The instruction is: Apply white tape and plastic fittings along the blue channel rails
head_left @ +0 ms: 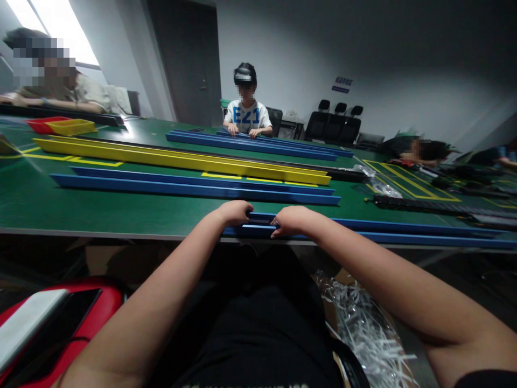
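A long blue channel with two raised sides lies along the front edge of the green table, running off to the right. My left hand is bent over its left end, fingers curled down on it and partly hidden. Close beside it, my right hand grips the same channel, thumb and fingers pinched at its near wall. Between the hands a dark strip shows inside the channel; whether it is a separate part or shadow, I cannot tell. Another blue channel lies just beyond my hands.
Farther back are a yellow channel, more blue channels at a co-worker, and red and yellow trays. Dark strips lie at right. A red stool holds a phone; shredded packing sits below.
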Available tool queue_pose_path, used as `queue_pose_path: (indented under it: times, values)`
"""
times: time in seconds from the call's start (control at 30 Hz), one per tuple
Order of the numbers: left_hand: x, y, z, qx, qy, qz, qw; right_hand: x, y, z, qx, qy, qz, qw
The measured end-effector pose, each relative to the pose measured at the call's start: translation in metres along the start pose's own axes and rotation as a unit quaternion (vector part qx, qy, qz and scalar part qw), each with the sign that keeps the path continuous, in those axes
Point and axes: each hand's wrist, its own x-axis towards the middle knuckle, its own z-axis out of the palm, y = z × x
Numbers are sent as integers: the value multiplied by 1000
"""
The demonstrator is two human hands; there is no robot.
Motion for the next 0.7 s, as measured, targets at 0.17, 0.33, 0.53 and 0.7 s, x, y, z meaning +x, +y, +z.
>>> queue_pose_path:
  times: [0.17, 0.33, 0.53, 0.7]
  values:
    - [4, 2, 1, -5, -11, 0, 1000, -2, -4, -1, -2, 2, 16, 1000]
    - [14, 15, 4, -21, -20, -1, 1000, -9, -10, -3, 4, 12, 34, 999]
    - [27, 35, 7, -23, -27, 13, 999, -18, -12, 2, 14, 40, 56, 998]
    - [26, 37, 8, -20, -21, 13, 999, -23, -15, 11, 18, 60, 57, 996]
